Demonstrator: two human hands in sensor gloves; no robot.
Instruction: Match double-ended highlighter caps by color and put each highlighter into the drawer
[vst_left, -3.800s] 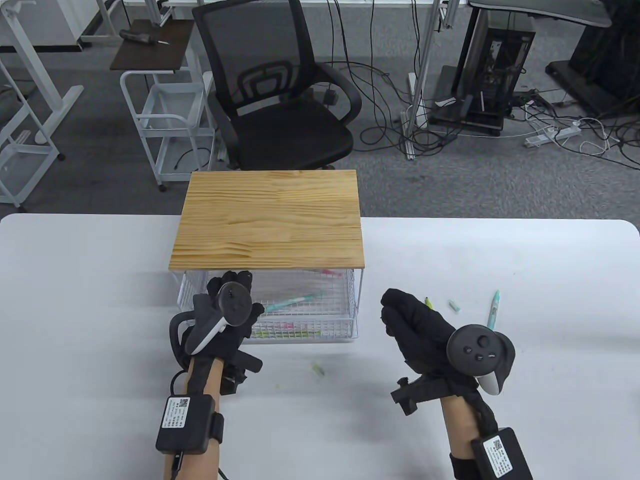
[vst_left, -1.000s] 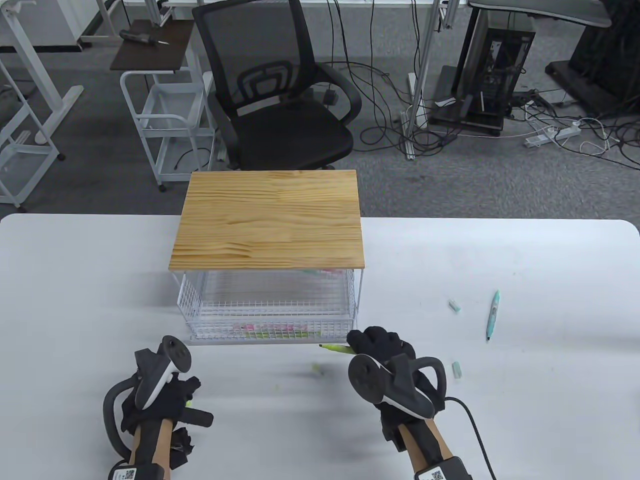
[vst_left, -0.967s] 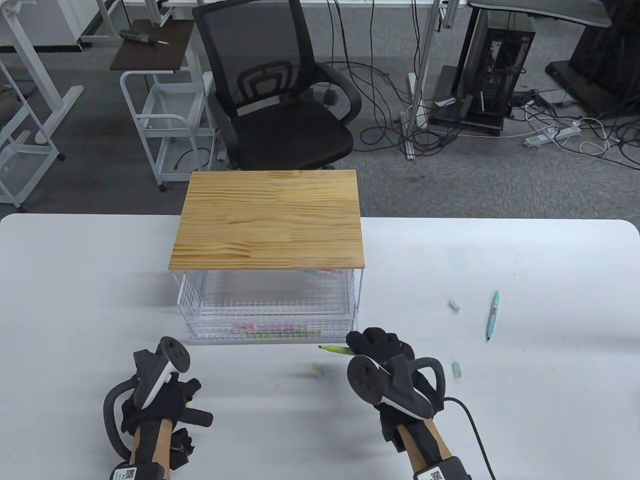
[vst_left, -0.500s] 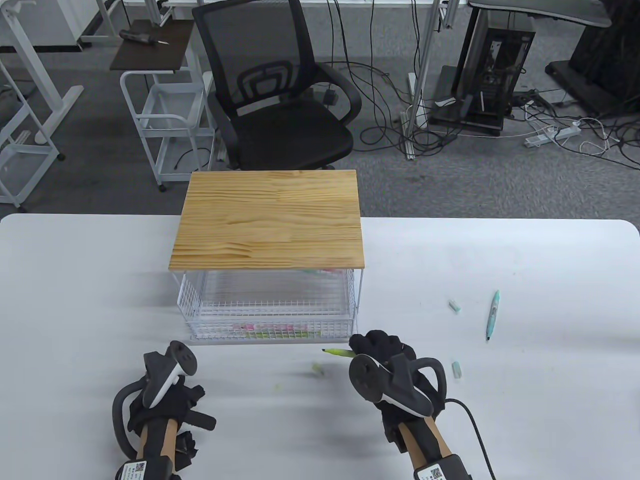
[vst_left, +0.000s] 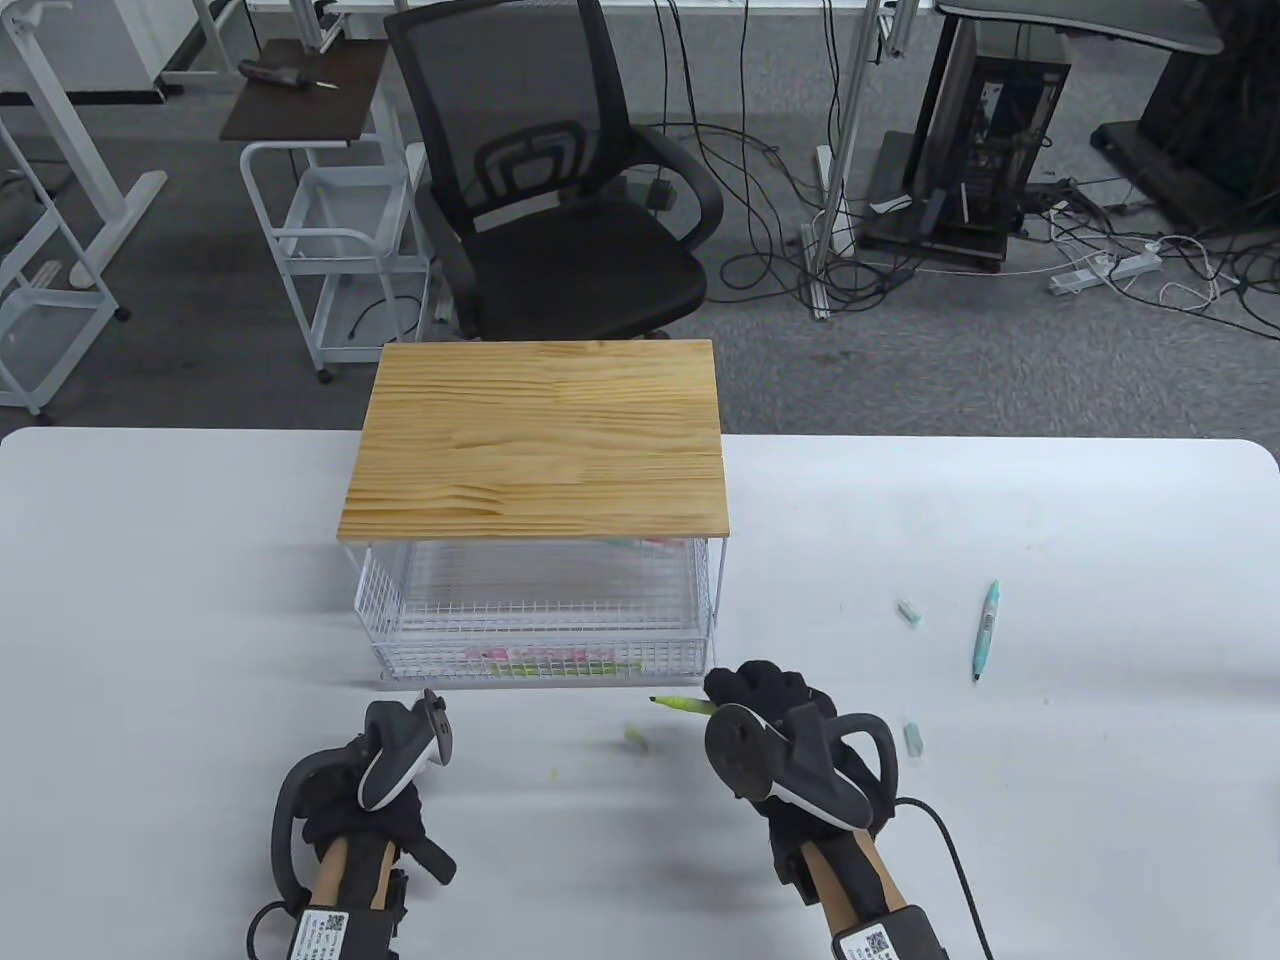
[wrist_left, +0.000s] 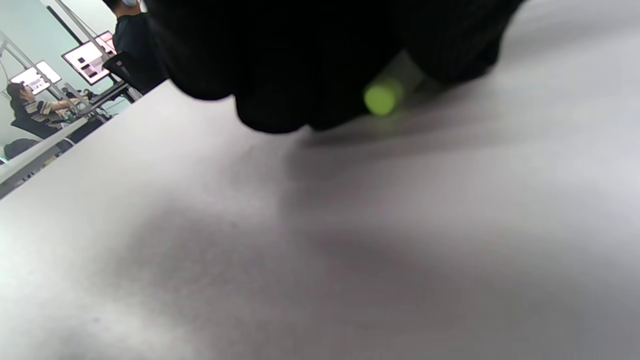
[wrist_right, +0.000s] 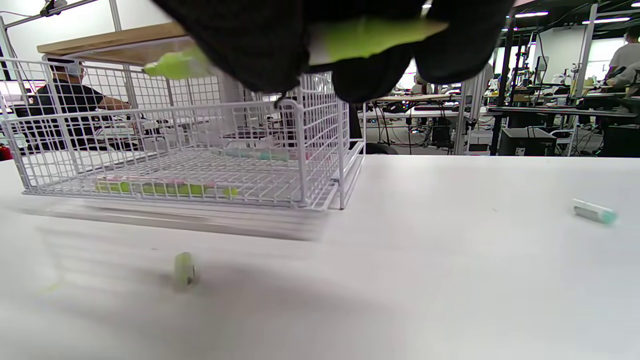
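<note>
My right hand (vst_left: 745, 690) grips a yellow-green highlighter (vst_left: 680, 705) just in front of the wire drawer (vst_left: 540, 655), its bare tip pointing left. In the right wrist view the highlighter (wrist_right: 370, 37) runs across under my curled fingers. My left hand (vst_left: 350, 800) is low over the table at the front left and pinches a yellow-green cap (wrist_left: 382, 97). A second yellow-green cap (vst_left: 635, 740) lies loose on the table between my hands, also seen as the cap (wrist_right: 184, 270). Several capped highlighters lie in the drawer (wrist_right: 175, 150).
A wooden board (vst_left: 540, 450) tops the drawer frame. To the right lie a teal highlighter (vst_left: 985, 630) and two teal caps (vst_left: 908, 612) (vst_left: 912, 738). An office chair (vst_left: 560, 200) stands behind the table.
My left hand has moved right and a little forward, toward the loose cap. My right hand with the highlighter has barely shifted.
</note>
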